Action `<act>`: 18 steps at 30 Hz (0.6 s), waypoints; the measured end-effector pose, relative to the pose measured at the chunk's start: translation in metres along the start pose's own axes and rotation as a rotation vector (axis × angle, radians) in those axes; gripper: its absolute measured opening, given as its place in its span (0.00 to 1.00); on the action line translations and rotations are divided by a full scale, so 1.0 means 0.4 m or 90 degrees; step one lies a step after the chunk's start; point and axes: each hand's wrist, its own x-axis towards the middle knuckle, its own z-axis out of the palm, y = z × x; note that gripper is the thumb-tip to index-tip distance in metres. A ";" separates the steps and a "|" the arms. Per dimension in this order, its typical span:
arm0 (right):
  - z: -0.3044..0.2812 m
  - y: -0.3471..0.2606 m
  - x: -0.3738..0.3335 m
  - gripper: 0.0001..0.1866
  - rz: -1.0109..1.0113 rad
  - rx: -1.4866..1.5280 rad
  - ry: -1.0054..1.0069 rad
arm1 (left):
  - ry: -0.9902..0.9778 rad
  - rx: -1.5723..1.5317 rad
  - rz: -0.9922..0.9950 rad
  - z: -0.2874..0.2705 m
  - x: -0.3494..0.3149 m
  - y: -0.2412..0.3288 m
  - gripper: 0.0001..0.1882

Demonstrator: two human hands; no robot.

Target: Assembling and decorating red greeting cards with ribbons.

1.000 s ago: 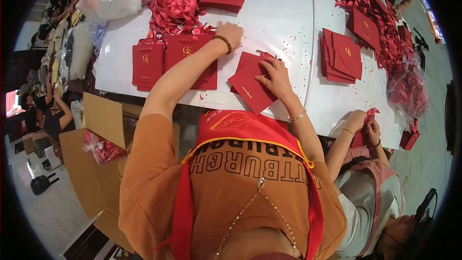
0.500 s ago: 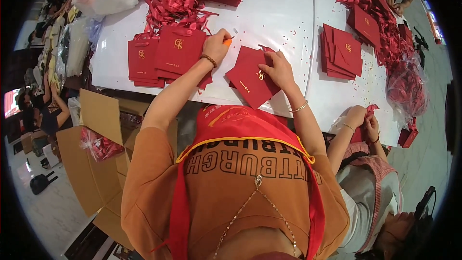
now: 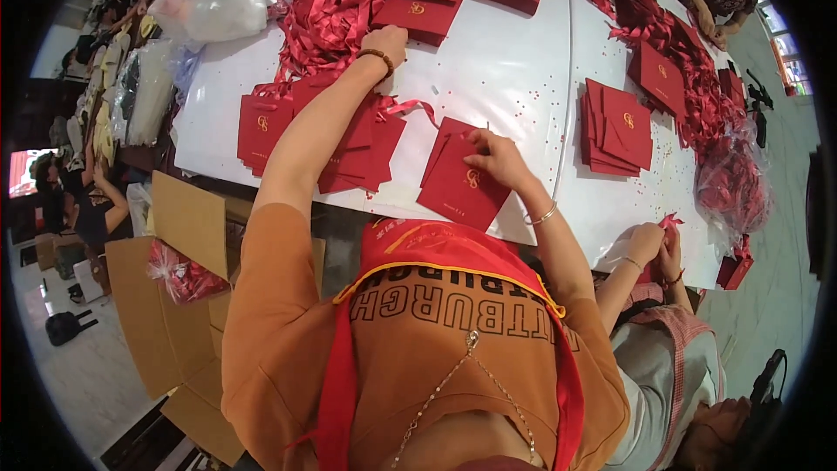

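Observation:
My left hand (image 3: 388,45) reaches forward to the edge of the heap of red ribbons (image 3: 327,22), just below a stack of red paper bags (image 3: 417,17). Its fingers are curled in; what they hold, if anything, is hidden. My right hand (image 3: 499,159) rests on a red paper bag (image 3: 464,196) with gold print, which lies over another at the table's near edge. Its thumb and forefinger are apart near the bag's top edge. A loose red ribbon (image 3: 410,108) trails across the white table between my hands. Under my left forearm lie more red bags (image 3: 359,157), partly covered.
Another stack of red bags (image 3: 617,126) lies to the right, before more ribbons. A co-worker's hands (image 3: 658,249) work at the table's right edge. An opened cardboard box (image 3: 187,222) stands at the lower left. Clear plastic bags (image 3: 218,0) lie at the far left.
My left hand has moved forward from beside the near bags to the ribbon heap; the orange object seen at it no longer shows. My right hand stays at its bag, thumb and forefinger now apart.

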 end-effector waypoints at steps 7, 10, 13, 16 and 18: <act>0.016 0.021 0.001 0.15 0.075 -0.052 0.001 | 0.031 0.174 0.139 0.045 -0.018 0.019 0.13; 0.015 0.021 -0.001 0.13 0.088 0.024 -0.001 | 0.056 -0.032 0.258 0.027 -0.051 0.086 0.08; 0.008 0.025 0.007 0.11 0.150 0.136 -0.022 | -0.134 -0.440 0.388 0.029 -0.179 0.176 0.08; 0.002 0.033 0.010 0.10 0.125 0.140 -0.012 | -0.184 -0.583 0.321 0.029 -0.283 0.211 0.06; -0.012 0.012 0.012 0.13 0.110 0.041 -0.060 | -0.298 -0.796 0.167 0.045 -0.326 0.216 0.03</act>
